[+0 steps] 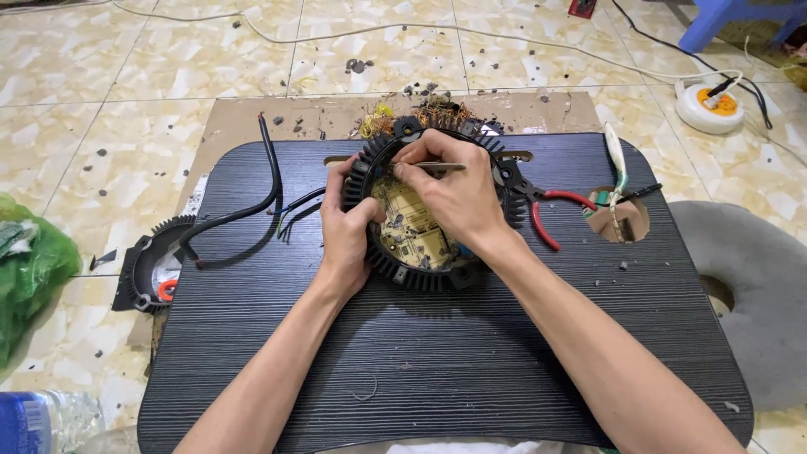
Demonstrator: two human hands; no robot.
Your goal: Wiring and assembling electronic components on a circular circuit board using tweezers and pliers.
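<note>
**Both hands on the finned housing**

On the black ribbed tabletop (437, 370), near its far edge, sits a round black finned housing (420, 277) with a yellowish circuit board (412, 227) lying inside it. We take this housing as our landmark.

Our left hand (346, 231) wraps the housing's left rim, fingers curled over the fins and thumb reaching in toward the board. Our right hand (454, 193) lies across the top of the housing, fingers pinched together on a thin metal tool (441, 167) that lies level and points left toward the board's upper edge.

Just right of the housing lie red-handled pliers (546, 214), and beyond them a round hole in the tabletop with a green part (607, 200) at its edge. Left of the housing a thick black cable (252, 202) curves across the tabletop. Further left, off the tabletop's edge, rests a second black finned piece (147, 265). Behind the housing a tangle of copper-coloured wire (437, 112) lies on brown cardboard (252, 118). At the far left a green plastic bag (29, 269) sits on the tiled floor; at the far right, a round white and orange plug socket (710, 105).
</note>
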